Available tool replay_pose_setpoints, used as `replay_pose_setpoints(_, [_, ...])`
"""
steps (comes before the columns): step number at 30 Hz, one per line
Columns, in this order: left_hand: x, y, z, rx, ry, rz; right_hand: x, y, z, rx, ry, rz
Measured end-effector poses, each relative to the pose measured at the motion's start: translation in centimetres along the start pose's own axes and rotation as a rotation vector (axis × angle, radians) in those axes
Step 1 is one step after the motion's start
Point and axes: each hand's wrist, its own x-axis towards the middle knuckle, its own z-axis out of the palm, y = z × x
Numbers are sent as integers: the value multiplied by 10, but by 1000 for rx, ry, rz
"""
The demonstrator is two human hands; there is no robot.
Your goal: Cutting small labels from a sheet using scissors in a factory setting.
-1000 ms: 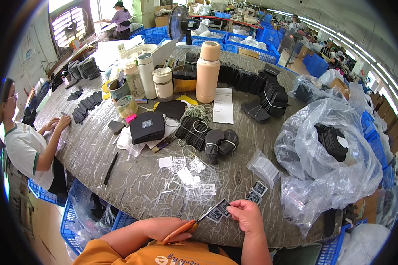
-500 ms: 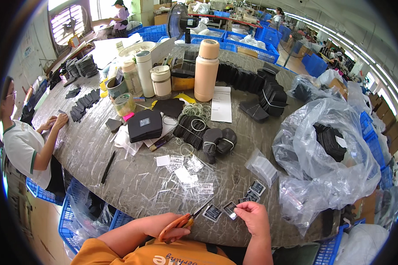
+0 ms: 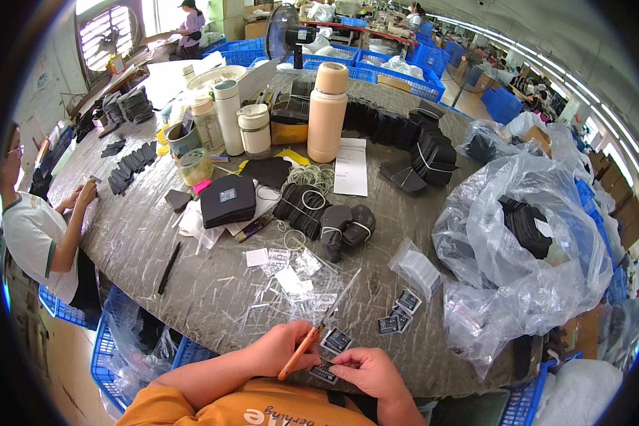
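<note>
Label (image 3: pixel 324 372) half hidden under fingers (image 3: pixel 348 360)

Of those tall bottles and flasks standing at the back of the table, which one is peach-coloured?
The tallest flask, right of the white bottles: peach body and cap, while its neighbours are white or cream.
</note>
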Motion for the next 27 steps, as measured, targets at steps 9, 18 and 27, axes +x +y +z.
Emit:
replay_pose_setpoints(9, [2, -9, -19, 220, 84, -55, -4, -15, -47, -325, 253, -123])
replay_pose_setpoints(18, [3, -13, -30, 473, 323, -63, 16, -6, -93, -722, 653, -183])
replay_pose_setpoints(27, [7, -8, -34, 458, 386, -165, 12, 1, -9, -879, 555, -348])
